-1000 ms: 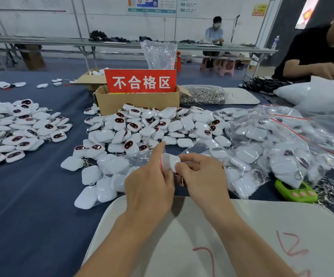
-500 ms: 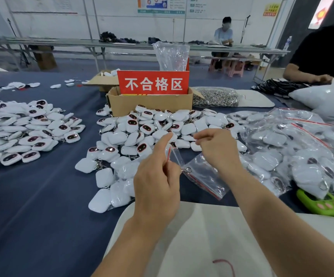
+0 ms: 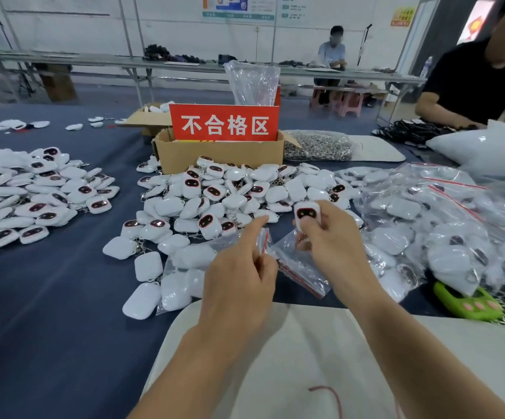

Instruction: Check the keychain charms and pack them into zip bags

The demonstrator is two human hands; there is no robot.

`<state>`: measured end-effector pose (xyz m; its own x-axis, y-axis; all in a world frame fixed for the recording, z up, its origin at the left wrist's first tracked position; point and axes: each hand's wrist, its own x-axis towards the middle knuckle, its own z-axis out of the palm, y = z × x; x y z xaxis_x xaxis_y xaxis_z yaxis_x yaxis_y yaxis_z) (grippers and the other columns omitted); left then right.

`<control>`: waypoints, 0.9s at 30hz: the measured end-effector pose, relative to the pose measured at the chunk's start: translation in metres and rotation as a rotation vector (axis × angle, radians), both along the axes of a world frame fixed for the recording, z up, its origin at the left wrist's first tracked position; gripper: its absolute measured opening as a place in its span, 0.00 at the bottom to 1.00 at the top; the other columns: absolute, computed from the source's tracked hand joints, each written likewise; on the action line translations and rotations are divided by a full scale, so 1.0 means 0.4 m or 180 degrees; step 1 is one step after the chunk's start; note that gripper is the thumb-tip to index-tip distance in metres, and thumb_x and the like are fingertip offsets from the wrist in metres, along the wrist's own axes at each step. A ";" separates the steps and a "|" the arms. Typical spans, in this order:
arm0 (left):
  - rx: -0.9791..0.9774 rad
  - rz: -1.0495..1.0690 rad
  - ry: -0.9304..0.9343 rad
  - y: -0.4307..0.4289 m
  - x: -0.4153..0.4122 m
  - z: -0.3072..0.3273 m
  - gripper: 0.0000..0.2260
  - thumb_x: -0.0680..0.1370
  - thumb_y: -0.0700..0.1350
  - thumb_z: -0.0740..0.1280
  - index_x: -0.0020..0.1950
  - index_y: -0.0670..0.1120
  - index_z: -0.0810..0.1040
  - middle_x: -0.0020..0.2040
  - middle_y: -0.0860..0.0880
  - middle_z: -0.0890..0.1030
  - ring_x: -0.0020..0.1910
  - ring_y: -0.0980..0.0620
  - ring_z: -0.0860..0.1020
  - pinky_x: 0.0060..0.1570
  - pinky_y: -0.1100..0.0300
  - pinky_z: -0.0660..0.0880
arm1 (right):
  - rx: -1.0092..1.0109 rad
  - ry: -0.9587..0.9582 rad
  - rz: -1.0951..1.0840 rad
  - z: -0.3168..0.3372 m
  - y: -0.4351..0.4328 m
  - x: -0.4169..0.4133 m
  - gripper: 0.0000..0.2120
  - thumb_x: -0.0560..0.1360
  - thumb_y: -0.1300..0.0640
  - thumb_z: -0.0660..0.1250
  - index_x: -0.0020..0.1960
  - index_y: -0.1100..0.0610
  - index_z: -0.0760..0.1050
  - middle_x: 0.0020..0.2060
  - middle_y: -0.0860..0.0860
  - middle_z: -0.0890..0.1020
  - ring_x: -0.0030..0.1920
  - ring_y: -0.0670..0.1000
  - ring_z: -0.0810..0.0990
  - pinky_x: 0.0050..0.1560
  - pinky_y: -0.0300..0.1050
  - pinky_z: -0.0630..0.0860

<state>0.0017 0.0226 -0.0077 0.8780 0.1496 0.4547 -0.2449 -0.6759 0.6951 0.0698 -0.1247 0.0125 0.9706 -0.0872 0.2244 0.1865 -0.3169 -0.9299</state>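
Left hand (image 3: 239, 276) pinches the red-striped mouth of a bag (image 3: 301, 266), with the index finger straight. Right hand (image 3: 333, 240) grips one charm (image 3: 305, 213) just above the bag, over the edge of a white board (image 3: 305, 358). Far left lies a pile (image 3: 33, 195) of charms. A middle pile (image 3: 215, 198) is just behind the hands, before a box (image 3: 221, 154) with a red sign (image 3: 224, 124). Rings (image 3: 318, 145) lie beside the box. Packed bags (image 3: 442, 225) crowd the right hand, with a green item (image 3: 469, 303) near.
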 end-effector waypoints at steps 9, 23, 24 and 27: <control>-0.0161 -0.0485 0.0160 -0.040 -0.027 -0.007 0.14 0.78 0.55 0.64 0.62 0.62 0.80 0.31 0.58 0.77 0.33 0.58 0.76 0.37 0.70 0.68 | 0.1631 0.1022 0.0247 -0.040 -0.066 -0.211 0.11 0.84 0.61 0.60 0.46 0.59 0.79 0.36 0.59 0.83 0.27 0.54 0.75 0.30 0.47 0.63; -0.1494 -0.1253 0.0545 -0.060 -0.015 0.003 0.17 0.81 0.38 0.66 0.51 0.60 0.88 0.30 0.58 0.80 0.27 0.62 0.72 0.32 0.71 0.69 | 0.1894 0.1233 0.1006 -0.034 -0.060 -0.174 0.13 0.80 0.68 0.60 0.53 0.66 0.84 0.46 0.65 0.86 0.43 0.62 0.86 0.50 0.60 0.84; -0.1534 -0.1242 0.0543 -0.061 -0.013 0.003 0.17 0.81 0.38 0.66 0.50 0.60 0.88 0.30 0.58 0.80 0.27 0.62 0.72 0.31 0.70 0.69 | 0.1816 0.1216 0.1028 -0.036 -0.060 -0.173 0.13 0.80 0.68 0.60 0.52 0.65 0.84 0.47 0.64 0.87 0.44 0.62 0.87 0.52 0.61 0.84; -0.1564 -0.1152 0.0505 -0.064 -0.010 0.002 0.16 0.79 0.41 0.67 0.48 0.62 0.88 0.26 0.58 0.76 0.25 0.59 0.68 0.28 0.67 0.67 | 0.1656 0.1158 0.1079 -0.039 -0.060 -0.174 0.15 0.81 0.67 0.60 0.49 0.62 0.86 0.48 0.63 0.87 0.45 0.61 0.87 0.50 0.57 0.85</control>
<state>-0.0022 -0.0028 -0.0071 0.9632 -0.0112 0.2685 -0.2667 -0.1620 0.9501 0.0002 -0.1488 -0.0029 0.9686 0.2245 -0.1071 -0.1543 0.2045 -0.9666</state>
